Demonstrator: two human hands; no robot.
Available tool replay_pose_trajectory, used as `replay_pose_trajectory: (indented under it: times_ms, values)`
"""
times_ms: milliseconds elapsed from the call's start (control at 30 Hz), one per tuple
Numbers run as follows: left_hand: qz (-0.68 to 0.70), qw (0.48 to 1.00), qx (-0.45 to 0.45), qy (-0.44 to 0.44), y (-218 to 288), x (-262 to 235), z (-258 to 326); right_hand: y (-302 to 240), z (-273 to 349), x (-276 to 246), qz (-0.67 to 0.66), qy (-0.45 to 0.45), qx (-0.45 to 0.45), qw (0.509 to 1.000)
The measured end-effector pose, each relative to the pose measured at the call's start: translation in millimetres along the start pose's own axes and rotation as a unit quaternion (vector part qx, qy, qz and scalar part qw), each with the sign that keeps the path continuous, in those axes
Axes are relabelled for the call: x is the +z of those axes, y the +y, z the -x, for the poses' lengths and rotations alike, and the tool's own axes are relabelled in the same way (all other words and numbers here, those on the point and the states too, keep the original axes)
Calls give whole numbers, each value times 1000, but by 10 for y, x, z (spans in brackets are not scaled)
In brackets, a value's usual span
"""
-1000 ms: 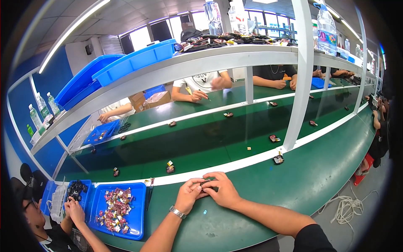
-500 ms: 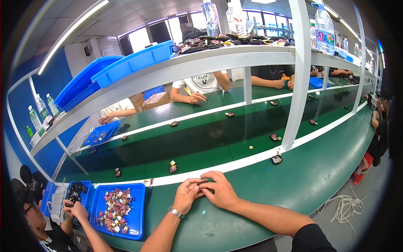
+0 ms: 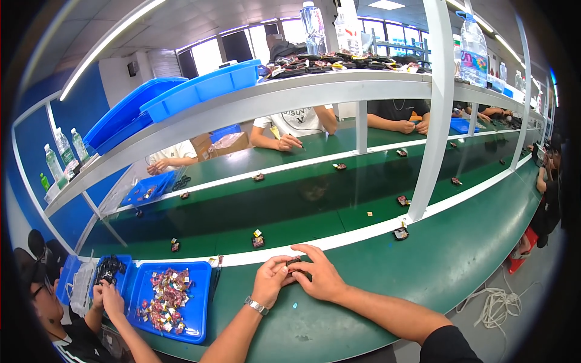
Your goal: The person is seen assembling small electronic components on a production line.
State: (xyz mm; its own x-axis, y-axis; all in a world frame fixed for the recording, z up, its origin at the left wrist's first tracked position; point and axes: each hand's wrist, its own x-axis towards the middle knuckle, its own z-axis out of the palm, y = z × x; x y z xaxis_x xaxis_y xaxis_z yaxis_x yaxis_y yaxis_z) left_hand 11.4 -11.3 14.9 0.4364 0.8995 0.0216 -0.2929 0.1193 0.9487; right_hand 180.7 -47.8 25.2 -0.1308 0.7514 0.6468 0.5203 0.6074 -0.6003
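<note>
My left hand (image 3: 270, 282) and my right hand (image 3: 321, 276) meet above the green work surface, close to its white edge strip. Between their fingertips is a small black part (image 3: 293, 262) with a bit of red on it. Both hands are closed on it, and the fingers hide most of its shape. A watch with a metal band (image 3: 256, 305) is on my left wrist. Left of my forearm stands a blue tray (image 3: 203, 302) holding many small reddish pieces with white and yellow tags (image 3: 166, 296).
Small tagged black pieces (image 3: 258, 240) lie spaced along the dark green belt (image 3: 315, 221). A white post (image 3: 431, 133) carries the shelf (image 3: 272, 100) above. At left, a co-worker's hands (image 3: 106, 294) work by a blue bin of black parts (image 3: 112, 266). Coiled white cable (image 3: 501, 310) lies on the floor.
My view has shifted slightly; my hands stay together on the black part. The pieces on the belt sit a little further right relative to the post. The co-worker's hands have moved up toward the bin.
</note>
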Motion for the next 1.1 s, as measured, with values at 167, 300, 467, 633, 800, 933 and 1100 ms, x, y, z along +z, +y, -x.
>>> replay_pose_trajectory:
  times_ms: [167, 300, 467, 633, 800, 933, 1100]
  values:
    - [5, 1000, -14, 4, 21, 27, 22, 7, -17, -64, 61, 47, -49, 996]
    - [-3, 1000, -15, -2, 2, 40, -1, 19, -24, -88, 79, 32, -78, 993]
    - [-13, 1000, -23, 5, 1, 41, 5, -42, -27, -81, 134, 17, -98, 986]
    - [-23, 999, -28, 7, 0, 17, 7, -32, -29, -38, 153, 10, -105, 982]
    - [-16, 1000, -24, -9, -28, 17, -10, -31, -53, -60, 184, -3, -119, 976]
    - [-32, 999, -31, -3, -17, 28, -6, -6, -48, -52, 194, -4, -132, 972]
    - [-20, 1000, -23, -2, -34, 13, -9, 13, -71, -119, 206, -7, -183, 961]
